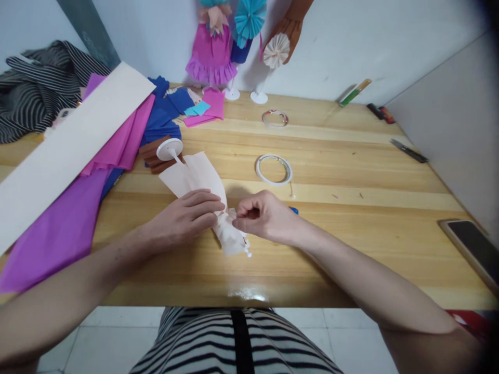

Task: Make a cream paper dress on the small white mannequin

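Note:
A piece of cream crepe paper (200, 174), gathered tight at a waist, is wrapped around a white plastic stand that lies on its side on the table. The stand's round base (170, 149) points away to the left, and its small white tip (248, 253) shows at the near end. My left hand (191, 213) rests over the paper, thumb and fingertips closed at the gathered waist. Just to the right, my right hand (265, 218) is curled in a pinch against the gathers. What sits between its fingertips is too small to make out.
Two tape rolls, a white one (274, 169) and a smaller one (275, 118), lie beyond my hands. Coloured crepe paper (66, 228) and a long cream strip (86, 145) spread at left. Paper dresses on stands (212, 52) line the wall. A knife (409, 150) and phone (473, 249) are right.

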### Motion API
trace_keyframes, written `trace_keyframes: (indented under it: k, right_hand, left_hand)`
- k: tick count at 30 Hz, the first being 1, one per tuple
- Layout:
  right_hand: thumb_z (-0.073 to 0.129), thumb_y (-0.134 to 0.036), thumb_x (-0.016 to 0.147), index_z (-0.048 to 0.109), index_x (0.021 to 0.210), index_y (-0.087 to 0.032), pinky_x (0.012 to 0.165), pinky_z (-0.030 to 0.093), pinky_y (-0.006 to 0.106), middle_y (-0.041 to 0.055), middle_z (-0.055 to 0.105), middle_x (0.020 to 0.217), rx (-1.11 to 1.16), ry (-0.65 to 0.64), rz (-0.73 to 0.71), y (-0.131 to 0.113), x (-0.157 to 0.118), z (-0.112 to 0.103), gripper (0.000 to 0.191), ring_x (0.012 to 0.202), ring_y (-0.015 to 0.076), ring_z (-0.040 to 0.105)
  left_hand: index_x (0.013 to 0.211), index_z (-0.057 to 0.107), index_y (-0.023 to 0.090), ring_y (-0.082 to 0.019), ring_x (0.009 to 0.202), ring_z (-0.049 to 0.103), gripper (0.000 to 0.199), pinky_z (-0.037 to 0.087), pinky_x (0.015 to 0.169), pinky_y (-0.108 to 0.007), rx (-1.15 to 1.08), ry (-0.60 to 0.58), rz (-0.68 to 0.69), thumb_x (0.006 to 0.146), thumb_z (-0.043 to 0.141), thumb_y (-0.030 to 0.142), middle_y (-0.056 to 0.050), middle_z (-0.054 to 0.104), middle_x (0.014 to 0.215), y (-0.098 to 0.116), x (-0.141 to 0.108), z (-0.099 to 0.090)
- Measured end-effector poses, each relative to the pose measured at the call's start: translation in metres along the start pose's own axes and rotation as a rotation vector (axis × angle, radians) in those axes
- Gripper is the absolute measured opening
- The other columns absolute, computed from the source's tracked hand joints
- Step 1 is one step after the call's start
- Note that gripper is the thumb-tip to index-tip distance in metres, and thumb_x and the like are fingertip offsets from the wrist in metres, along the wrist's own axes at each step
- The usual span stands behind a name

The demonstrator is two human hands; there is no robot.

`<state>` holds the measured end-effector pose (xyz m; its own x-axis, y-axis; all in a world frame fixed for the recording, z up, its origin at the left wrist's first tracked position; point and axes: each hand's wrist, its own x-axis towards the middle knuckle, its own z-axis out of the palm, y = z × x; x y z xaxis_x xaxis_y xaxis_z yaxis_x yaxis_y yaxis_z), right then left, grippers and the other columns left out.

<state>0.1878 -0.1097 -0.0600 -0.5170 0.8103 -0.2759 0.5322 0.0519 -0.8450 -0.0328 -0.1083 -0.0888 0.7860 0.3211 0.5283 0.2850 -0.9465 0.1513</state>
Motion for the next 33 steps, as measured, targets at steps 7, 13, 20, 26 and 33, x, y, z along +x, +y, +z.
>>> trace_keyframes:
  k: [7,13,20,26,33]
  right_hand:
    - [0.056,-0.031,0.075,0.036,0.044,-0.017,0.045,0.019,0.024,-0.0059,0.026,0.048,-0.211,-0.019,-0.045,-0.0041,-0.0031,-0.0032,0.038,0.046,0.0052,0.025]
    - [0.055,-0.023,0.068,0.036,0.046,-0.018,0.044,0.02,0.022,-0.0063,0.027,0.048,-0.102,-0.028,-0.012,-0.0023,-0.0006,0.0024,0.029,0.046,0.0053,0.027]
    - [0.054,-0.022,0.067,0.038,0.047,-0.018,0.044,0.02,0.022,-0.0065,0.026,0.049,-0.116,-0.035,-0.034,0.0009,0.0002,-0.0017,0.025,0.047,0.0054,0.026]
    - [0.053,-0.017,0.064,0.039,0.047,-0.017,0.046,0.021,0.023,-0.0065,0.029,0.049,-0.234,-0.006,-0.064,0.0026,0.0017,-0.0004,0.023,0.048,0.0055,0.027]
    - [0.057,-0.015,0.065,0.051,0.054,-0.016,0.05,0.026,0.023,-0.0056,0.041,0.051,-0.241,0.007,-0.042,0.0026,0.0011,0.0003,0.012,0.05,0.0066,0.035]
  left_hand:
    - [0.089,0.053,0.016,-0.019,0.105,0.06,0.012,0.05,0.097,-0.037,0.006,0.004,0.007,0.095,0.043,0.014,-0.009,0.071,0.103,-0.0007,0.0012,-0.0002]
    - [0.091,0.053,0.015,-0.02,0.106,0.059,0.01,0.049,0.098,-0.038,0.002,0.005,0.007,0.094,0.043,0.013,-0.01,0.071,0.104,-0.0009,-0.0002,-0.0007]
    - [0.091,0.053,0.014,-0.02,0.107,0.059,0.009,0.049,0.099,-0.039,-0.01,0.001,0.006,0.093,0.045,0.012,-0.01,0.071,0.104,-0.0003,-0.0006,-0.0007]
    - [0.093,0.054,0.014,-0.02,0.106,0.058,0.005,0.048,0.1,-0.038,-0.029,-0.002,-0.009,0.091,0.05,0.011,-0.01,0.071,0.104,0.0006,0.0,-0.0008]
    - [0.097,0.054,0.017,-0.019,0.11,0.058,0.014,0.047,0.101,-0.039,-0.022,-0.03,0.027,0.096,0.04,0.017,-0.011,0.07,0.106,-0.0012,-0.0001,-0.0035]
